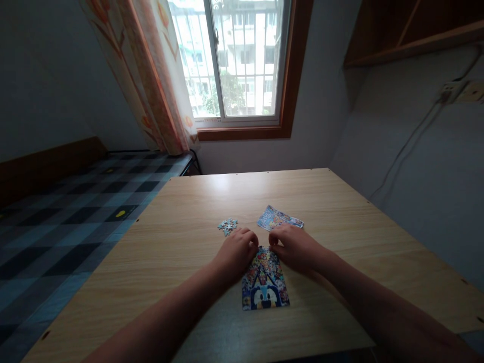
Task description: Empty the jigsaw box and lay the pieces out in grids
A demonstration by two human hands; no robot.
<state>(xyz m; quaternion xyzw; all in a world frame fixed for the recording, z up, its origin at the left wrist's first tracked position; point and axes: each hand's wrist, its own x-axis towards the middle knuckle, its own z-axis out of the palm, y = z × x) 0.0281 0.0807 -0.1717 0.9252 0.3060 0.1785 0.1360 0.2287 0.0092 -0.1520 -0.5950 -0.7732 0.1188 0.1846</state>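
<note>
A colourful jigsaw puzzle (266,285) lies flat on the wooden table, with a blue dog's face at its near end and small figures above. My left hand (238,249) is closed, its fingertips pinched at the puzzle's far left edge. Opposite it, my right hand (289,244) is closed too, with curled fingers and thumb at the far right corner. Whether a loose piece is between the fingers is hidden. Just beyond my left hand is a small heap of loose puzzle pieces (228,226). A printed picture sheet or packet (278,218) lies behind my right hand, partly covered by it.
The pale wooden table (181,217) stands below a barred window (245,65). To the left is a bed with a checked cover (94,206) and a flowered curtain (151,75). A cable (401,151) hangs on the right wall under a wooden shelf (416,48).
</note>
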